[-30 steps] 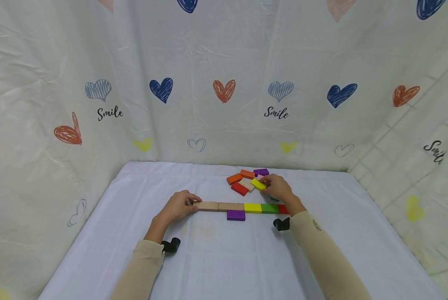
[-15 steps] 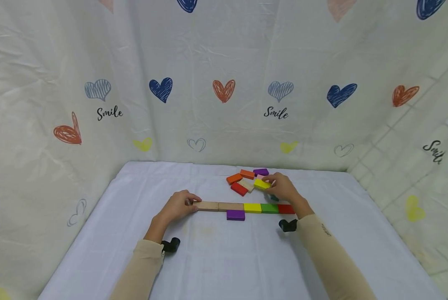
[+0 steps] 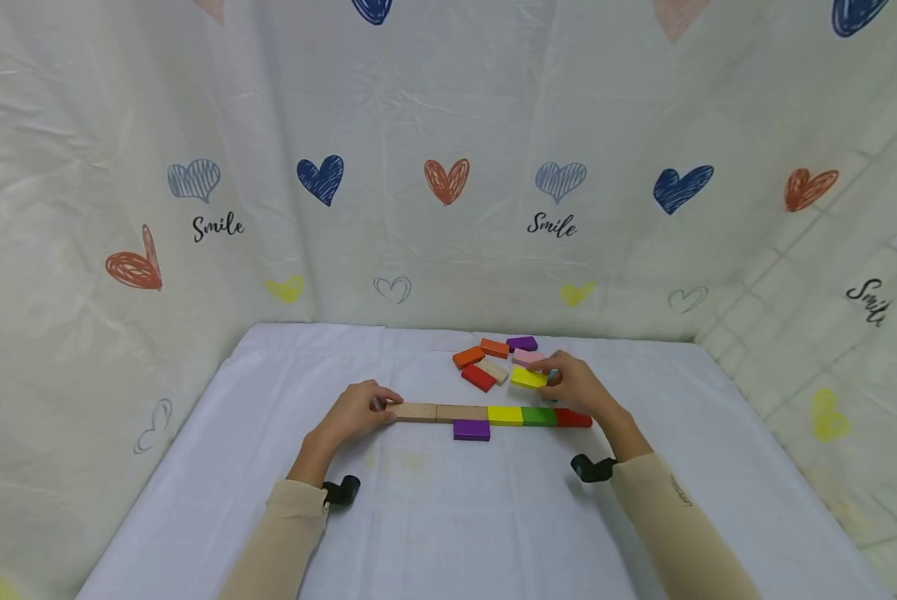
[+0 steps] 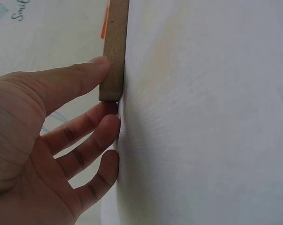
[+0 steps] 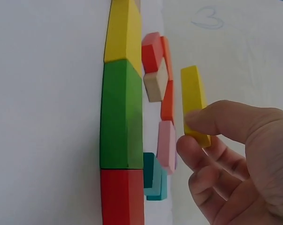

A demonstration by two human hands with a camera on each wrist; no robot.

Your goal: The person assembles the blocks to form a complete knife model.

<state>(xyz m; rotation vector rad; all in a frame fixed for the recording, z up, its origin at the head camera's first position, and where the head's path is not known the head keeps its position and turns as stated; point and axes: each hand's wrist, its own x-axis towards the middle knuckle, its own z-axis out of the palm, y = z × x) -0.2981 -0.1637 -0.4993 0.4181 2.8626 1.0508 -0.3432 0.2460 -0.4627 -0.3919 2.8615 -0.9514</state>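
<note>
We have the right hand clamped on the raised yellow block, pinching its right end, probably to leave the left end free. It hangs above the bench, far side of the 5-block row. Over left, our left hand pinches the end wooden block, seemingly steadying everything.

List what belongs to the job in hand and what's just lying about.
Likely in the job:
yellow block, held by the right hand
end wooden block, held by the left hand
rest of the row
near purple block

Seemingly just lying about:
two orange blocks
loose red block
pale block
pink block
far purple block
teal blocks
</note>
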